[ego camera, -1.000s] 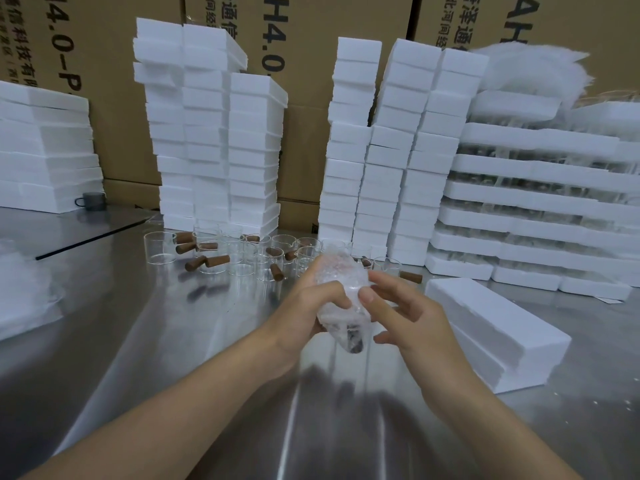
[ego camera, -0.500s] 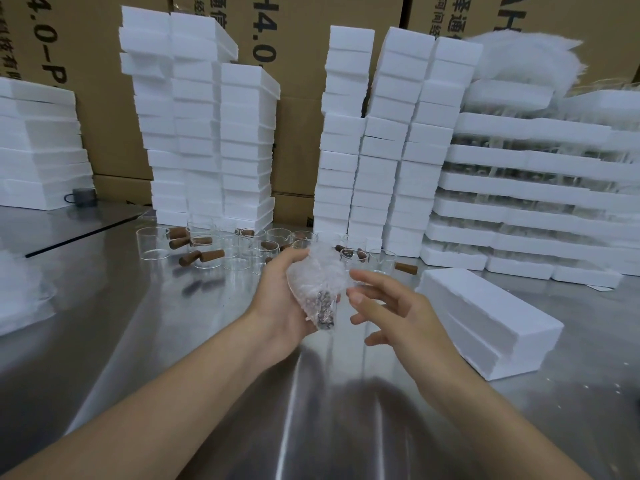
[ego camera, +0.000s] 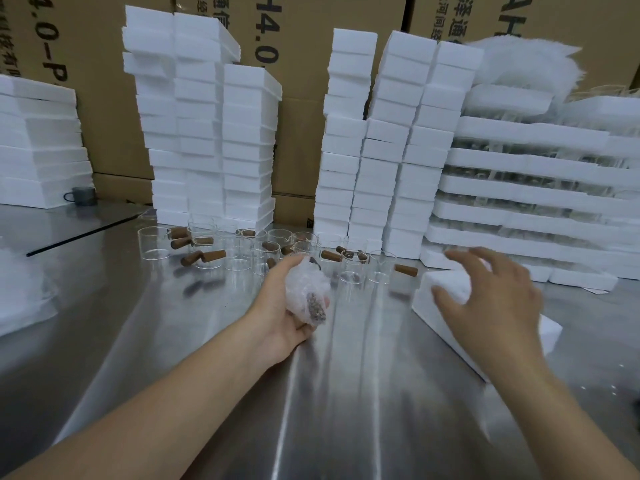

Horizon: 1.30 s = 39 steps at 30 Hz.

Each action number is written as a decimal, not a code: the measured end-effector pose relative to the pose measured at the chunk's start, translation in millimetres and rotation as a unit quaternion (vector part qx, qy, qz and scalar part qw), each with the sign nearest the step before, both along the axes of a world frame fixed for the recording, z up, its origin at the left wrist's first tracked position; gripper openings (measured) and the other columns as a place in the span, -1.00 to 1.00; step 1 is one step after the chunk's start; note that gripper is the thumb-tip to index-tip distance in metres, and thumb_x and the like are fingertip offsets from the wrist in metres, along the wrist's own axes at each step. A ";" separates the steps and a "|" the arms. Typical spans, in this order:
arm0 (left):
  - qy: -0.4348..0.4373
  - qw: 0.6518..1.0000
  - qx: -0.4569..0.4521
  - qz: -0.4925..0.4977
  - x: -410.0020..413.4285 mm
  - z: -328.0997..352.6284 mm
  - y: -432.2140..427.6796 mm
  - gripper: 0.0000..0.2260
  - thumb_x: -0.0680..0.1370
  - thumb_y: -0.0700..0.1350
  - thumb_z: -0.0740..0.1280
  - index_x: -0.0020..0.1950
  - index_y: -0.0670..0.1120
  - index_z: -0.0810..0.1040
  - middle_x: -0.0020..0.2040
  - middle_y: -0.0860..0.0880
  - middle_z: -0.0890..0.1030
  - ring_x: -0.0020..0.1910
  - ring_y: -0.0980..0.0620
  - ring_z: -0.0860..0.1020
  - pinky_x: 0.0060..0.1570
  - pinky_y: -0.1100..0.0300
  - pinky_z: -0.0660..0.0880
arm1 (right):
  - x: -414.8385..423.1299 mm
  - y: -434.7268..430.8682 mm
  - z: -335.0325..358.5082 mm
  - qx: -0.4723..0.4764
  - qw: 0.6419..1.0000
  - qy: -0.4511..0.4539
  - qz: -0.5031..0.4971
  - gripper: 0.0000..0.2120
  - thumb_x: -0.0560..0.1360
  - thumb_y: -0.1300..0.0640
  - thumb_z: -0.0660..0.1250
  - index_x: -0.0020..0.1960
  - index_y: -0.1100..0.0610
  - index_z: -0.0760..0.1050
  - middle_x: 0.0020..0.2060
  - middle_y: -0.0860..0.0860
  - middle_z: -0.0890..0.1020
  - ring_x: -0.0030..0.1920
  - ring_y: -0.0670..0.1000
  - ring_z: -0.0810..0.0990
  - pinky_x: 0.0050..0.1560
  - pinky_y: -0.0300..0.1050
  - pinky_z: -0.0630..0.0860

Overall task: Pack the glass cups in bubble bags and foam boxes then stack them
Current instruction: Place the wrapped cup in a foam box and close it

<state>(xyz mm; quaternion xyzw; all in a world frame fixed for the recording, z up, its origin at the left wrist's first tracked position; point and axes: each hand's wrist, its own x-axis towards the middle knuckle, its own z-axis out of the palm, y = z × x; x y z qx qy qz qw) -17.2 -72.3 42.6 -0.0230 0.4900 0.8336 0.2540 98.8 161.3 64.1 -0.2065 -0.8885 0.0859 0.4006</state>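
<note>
Boxing step: our left hand (ego camera: 285,308) clutched bubble-bagged clear glass cup (ego camera: 306,292); right hand (ego camera: 491,299), released, above white foam box (ego camera: 438,280); likely opening next.

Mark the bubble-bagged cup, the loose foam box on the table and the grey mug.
bubble-bagged cup (ego camera: 306,292): head view, middle of the bag.
foam box (ego camera: 445,280): head view, top face, near its left end.
grey mug (ego camera: 83,196): head view, side of its body.
</note>
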 end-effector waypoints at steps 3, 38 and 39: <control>-0.042 0.998 0.050 0.000 -4.1 1.7 -4.7 -0.43 0.51 0.36 0.39 0.21 -0.11 0.68 -0.01 -0.14 0.72 -0.26 -0.02 0.62 -0.23 0.16 0.37 | 10.7 30.6 3.8 -0.067 0.975 -0.150 -0.146 -0.37 0.49 -0.30 0.38 0.51 -0.18 0.37 0.55 0.05 0.37 0.55 0.20 0.25 0.50 0.22 0.18; 0.178 0.971 -0.034 0.158 -24.5 19.6 -27.3 -0.60 0.48 0.14 0.60 0.26 0.12 0.59 0.18 0.01 0.74 0.18 -0.03 0.70 0.23 0.04 0.60 | -21.4 -41.2 -38.4 -0.229 0.931 -0.128 0.256 -0.81 0.54 -0.03 0.49 0.09 -0.23 0.57 -0.06 -0.19 0.66 -0.14 -0.20 0.64 -0.16 -0.30 0.59; 0.202 0.966 -0.046 0.153 -23.2 20.0 -27.2 -0.61 0.47 0.13 0.61 0.22 0.14 0.59 0.18 0.02 0.74 0.20 -0.03 0.70 0.27 0.02 0.59 | -21.7 -38.7 -38.9 -0.201 0.943 -0.126 0.234 -0.82 0.55 -0.04 0.47 0.10 -0.24 0.56 -0.08 -0.21 0.66 -0.13 -0.19 0.63 -0.10 -0.23 0.61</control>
